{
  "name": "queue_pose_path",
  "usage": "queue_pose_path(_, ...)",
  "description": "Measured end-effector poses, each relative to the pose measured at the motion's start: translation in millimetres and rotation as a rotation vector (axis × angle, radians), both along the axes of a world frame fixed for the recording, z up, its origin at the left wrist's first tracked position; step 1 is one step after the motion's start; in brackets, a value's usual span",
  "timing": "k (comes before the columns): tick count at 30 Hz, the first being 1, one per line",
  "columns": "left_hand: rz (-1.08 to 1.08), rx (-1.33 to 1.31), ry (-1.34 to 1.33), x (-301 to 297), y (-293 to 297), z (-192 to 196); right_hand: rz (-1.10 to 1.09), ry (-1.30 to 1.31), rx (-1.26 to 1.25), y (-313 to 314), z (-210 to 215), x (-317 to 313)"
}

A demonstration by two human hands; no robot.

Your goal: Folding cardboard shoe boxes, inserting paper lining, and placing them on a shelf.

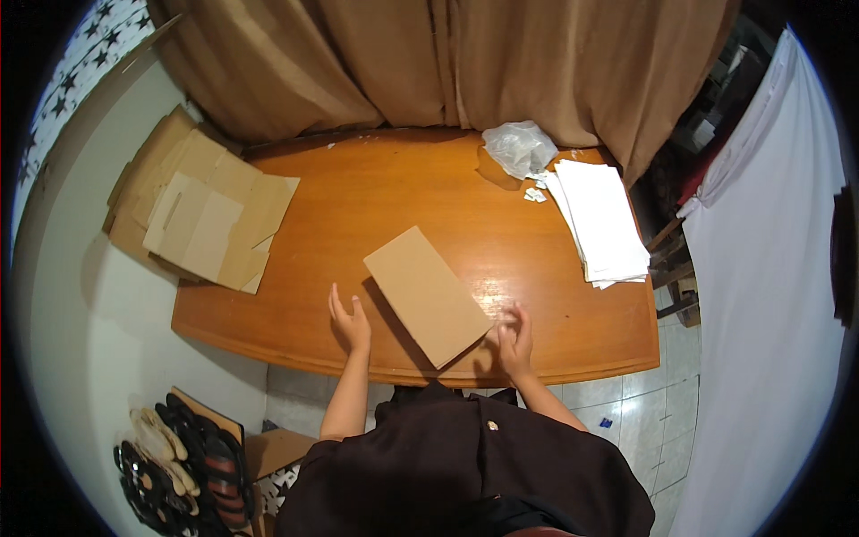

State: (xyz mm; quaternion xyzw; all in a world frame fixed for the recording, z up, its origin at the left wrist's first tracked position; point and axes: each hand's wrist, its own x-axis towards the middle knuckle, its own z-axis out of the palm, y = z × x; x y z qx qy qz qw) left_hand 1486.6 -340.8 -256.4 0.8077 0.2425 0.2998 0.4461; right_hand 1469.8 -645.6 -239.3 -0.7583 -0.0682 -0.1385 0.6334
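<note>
A closed brown cardboard box (pixel 428 295) lies at a slant on the wooden table (pixel 358 192), close to its front edge. Just left of the box is my left hand (pixel 351 322), fingers apart and nothing in it. My right hand (pixel 514 343) is beside the box's near right corner, its fingers spread and curved. It holds nothing; whether a fingertip touches the corner I cannot tell.
Flattened cardboard sheets (pixel 210 210) lean over the table's left end. At the right are a stack of white paper (pixel 599 219), a clear plastic bag (pixel 519 149) and small white packets (pixel 535 194). Brown curtains (pixel 429 63) hang behind; sandals (pixel 183 461) sit at lower left.
</note>
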Motion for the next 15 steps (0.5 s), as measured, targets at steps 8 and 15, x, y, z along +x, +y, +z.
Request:
queue_pose_path(8,-0.931,-0.545,0.060,-47,-47,-42,0.354,0.403,0.085,14,-48,37)
queue_pose_path(15,-0.766,-0.593,0.135,-97,-33,-22,0.647,0.330,0.067,52,0,12)
